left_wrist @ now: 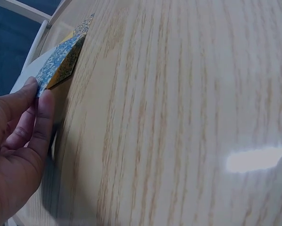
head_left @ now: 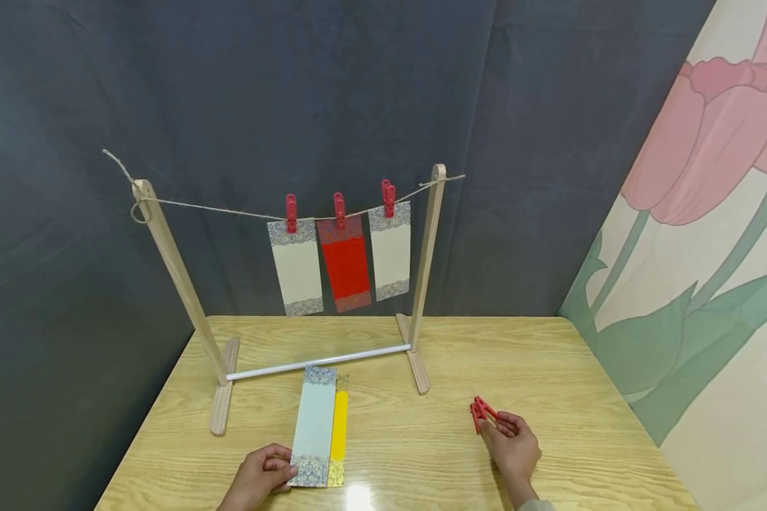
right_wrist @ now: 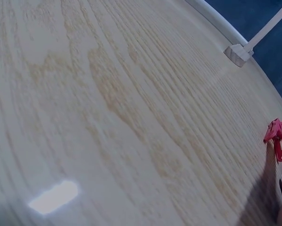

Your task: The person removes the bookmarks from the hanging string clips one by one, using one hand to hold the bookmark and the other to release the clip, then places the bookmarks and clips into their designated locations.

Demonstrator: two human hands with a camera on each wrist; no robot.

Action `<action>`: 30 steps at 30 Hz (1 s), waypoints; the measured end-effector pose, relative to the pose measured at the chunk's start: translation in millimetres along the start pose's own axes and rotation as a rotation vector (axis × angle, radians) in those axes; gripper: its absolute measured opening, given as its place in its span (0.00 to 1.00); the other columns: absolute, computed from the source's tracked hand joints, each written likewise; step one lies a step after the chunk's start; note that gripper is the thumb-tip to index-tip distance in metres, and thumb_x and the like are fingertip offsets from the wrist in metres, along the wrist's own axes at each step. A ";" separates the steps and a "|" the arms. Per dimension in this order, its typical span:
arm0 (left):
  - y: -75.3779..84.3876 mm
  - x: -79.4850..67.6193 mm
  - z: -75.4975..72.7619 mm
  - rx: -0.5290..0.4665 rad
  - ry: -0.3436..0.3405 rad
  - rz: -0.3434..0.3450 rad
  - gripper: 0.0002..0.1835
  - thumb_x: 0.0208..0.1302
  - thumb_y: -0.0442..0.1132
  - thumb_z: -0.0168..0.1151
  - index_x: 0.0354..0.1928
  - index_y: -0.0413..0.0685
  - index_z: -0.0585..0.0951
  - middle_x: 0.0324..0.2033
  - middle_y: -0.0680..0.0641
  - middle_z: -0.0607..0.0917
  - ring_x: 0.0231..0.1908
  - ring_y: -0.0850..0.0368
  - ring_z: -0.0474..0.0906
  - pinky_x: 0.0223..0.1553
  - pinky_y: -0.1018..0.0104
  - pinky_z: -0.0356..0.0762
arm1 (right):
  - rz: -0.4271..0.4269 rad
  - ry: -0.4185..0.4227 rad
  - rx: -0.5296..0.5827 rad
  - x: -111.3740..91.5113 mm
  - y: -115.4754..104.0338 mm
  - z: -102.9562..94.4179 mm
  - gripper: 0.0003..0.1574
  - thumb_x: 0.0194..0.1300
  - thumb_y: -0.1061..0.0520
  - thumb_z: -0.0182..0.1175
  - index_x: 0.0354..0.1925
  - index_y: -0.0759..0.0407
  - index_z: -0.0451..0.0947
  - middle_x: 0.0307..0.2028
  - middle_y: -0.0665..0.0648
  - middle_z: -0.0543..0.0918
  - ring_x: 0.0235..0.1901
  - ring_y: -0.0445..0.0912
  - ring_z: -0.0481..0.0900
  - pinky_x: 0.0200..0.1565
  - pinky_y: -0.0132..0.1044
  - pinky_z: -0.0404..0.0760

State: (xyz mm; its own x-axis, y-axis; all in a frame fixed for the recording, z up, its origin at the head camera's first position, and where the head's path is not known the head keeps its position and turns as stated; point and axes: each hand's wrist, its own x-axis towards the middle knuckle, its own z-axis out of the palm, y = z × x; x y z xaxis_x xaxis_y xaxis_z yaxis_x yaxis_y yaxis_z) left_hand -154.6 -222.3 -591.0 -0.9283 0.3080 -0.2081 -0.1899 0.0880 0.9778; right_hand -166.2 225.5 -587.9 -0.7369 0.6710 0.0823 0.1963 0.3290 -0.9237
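Note:
My left hand (head_left: 260, 474) pinches the lower left corner of a pale blue paper strip (head_left: 315, 420) between thumb and fingers. Lace-like blue patterns mark both its ends. Part of a yellow strip (head_left: 339, 426) shows from beneath its right side. In the left wrist view, that gripped corner of the blue strip (left_wrist: 51, 66) is lifted off the wood. Farther right, my right hand (head_left: 514, 446) holds red clothespins (head_left: 479, 411) at its fingertips, low over the table. The right wrist view catches only the clothespins (right_wrist: 277, 138) and parts of the fingers at its edge.
Behind the strips stands a wooden frame (head_left: 177, 273) with a white bottom rod (head_left: 319, 363). From its sagging string (head_left: 214, 209) hang two cream strips (head_left: 297, 273) and a red strip (head_left: 347, 262), held by red clothespins (head_left: 291, 213). A dark curtain backs the table (head_left: 415, 454).

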 end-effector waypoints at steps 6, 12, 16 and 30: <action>2.5 -0.6 2.5 0.049 0.014 0.013 0.13 0.62 0.27 0.64 0.43 0.22 0.74 0.26 0.45 0.83 0.28 0.53 0.81 0.30 0.64 0.83 | -0.012 -0.026 -0.049 1.3 0.0 -0.8 0.23 0.50 0.62 0.75 0.42 0.71 0.79 0.33 0.62 0.84 0.25 0.35 0.75 0.25 0.21 0.73; 6.6 -1.6 6.9 0.124 0.037 0.026 0.12 0.60 0.27 0.66 0.40 0.24 0.76 0.25 0.47 0.82 0.25 0.54 0.80 0.28 0.64 0.82 | -0.032 -0.058 -0.094 2.0 -0.6 -2.1 0.21 0.52 0.62 0.74 0.42 0.71 0.79 0.31 0.60 0.84 0.26 0.39 0.77 0.24 0.23 0.73; 7.4 -1.3 9.1 0.191 0.059 0.027 0.11 0.58 0.29 0.69 0.38 0.28 0.77 0.23 0.49 0.82 0.23 0.55 0.80 0.26 0.66 0.82 | -0.033 -0.070 -0.120 2.5 -0.3 -2.3 0.20 0.52 0.61 0.74 0.42 0.70 0.80 0.29 0.58 0.83 0.25 0.39 0.77 0.23 0.24 0.73; 13.5 -3.3 9.5 0.352 0.079 0.047 0.12 0.54 0.31 0.71 0.34 0.34 0.77 0.19 0.51 0.79 0.19 0.54 0.78 0.20 0.66 0.77 | -0.022 -0.083 -0.123 3.9 -0.6 -5.0 0.21 0.51 0.61 0.74 0.41 0.71 0.80 0.31 0.61 0.84 0.25 0.38 0.77 0.24 0.25 0.74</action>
State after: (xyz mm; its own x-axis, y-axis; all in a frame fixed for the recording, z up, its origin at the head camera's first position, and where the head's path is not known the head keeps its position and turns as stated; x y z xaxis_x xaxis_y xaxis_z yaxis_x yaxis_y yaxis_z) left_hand -151.1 -213.1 -577.4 -0.9579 0.2465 -0.1469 -0.0374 0.4003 0.9156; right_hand -165.9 231.3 -585.1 -0.7917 0.6074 0.0658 0.2538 0.4250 -0.8689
